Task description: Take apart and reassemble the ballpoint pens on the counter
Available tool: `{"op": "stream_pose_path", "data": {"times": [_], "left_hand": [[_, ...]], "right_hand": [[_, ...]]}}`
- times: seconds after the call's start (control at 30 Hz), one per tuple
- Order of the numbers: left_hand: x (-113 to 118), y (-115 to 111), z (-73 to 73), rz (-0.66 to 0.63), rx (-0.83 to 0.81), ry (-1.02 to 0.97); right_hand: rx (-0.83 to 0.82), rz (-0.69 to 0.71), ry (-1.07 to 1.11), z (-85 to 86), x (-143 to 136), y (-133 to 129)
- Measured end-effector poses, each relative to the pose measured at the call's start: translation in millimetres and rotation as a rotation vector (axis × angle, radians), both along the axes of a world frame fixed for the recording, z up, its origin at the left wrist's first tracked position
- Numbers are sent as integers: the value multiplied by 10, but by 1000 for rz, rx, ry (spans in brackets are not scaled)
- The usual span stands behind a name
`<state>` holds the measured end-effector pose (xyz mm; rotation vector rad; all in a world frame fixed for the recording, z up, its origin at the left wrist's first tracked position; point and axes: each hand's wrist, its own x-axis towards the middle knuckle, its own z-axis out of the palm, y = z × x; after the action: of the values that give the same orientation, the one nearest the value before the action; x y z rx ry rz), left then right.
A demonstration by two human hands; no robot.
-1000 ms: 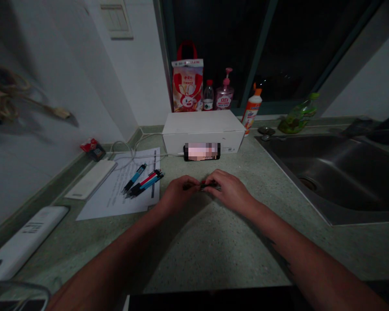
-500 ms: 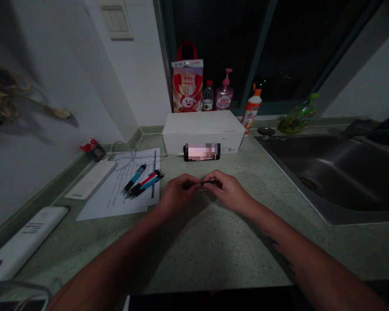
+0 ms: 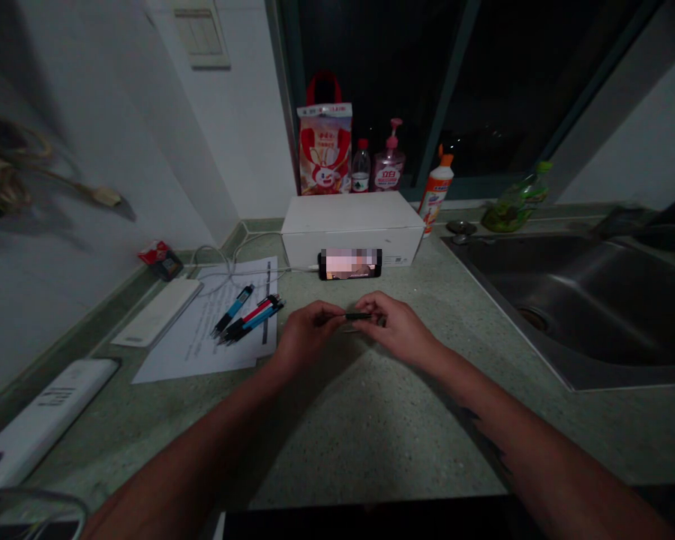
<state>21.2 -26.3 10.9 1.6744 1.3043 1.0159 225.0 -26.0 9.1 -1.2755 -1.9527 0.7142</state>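
A small, thin dark object (image 3: pixel 358 316) spans the gap between my two hands, above the green counter. My left hand (image 3: pixel 309 334) pinches its left end between thumb and fingers. On its right end the fingertips of my right hand (image 3: pixel 400 330) are closed. What the object is cannot be made out. Just beyond my hands a phone (image 3: pixel 349 265) with a lit screen leans against a white box (image 3: pixel 352 217). Several pens (image 3: pixel 253 319) lie on a printed sheet (image 3: pixel 202 352) to the left of my left hand.
A steel sink (image 3: pixel 596 300) is at the right. White power bank-like slab (image 3: pixel 158 311) and a long white device (image 3: pixel 48 412) lie at the left. Behind the box stand a pink pump bottle (image 3: pixel 389 166), an orange-capped bottle (image 3: pixel 436 191) and a red bag (image 3: pixel 325 150).
My right fingers have shifted slightly on the dark object, and more of its middle shows between my hands. My left hand has barely moved.
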Motion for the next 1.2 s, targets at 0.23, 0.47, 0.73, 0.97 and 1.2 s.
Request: {"op": "stream_pose_path", "data": {"times": [0.23,0.47,0.73,0.97,1.2], "left_hand": [[-2,2,4,3,-1,1],[-10,11,-26,-26,-21,65],[41,-51,-67,-267,142,479],[24,4,-128,-226,195,509],[9,217,-214,-62,257,687]], "right_hand": [[0,17,-55,15,8,-11],[15,50,-147,46,30,-1],[25,-36,-383,26,135,51],[30,14,-543,-71,176,73],[43,13,-612,-88,176,103]]}}
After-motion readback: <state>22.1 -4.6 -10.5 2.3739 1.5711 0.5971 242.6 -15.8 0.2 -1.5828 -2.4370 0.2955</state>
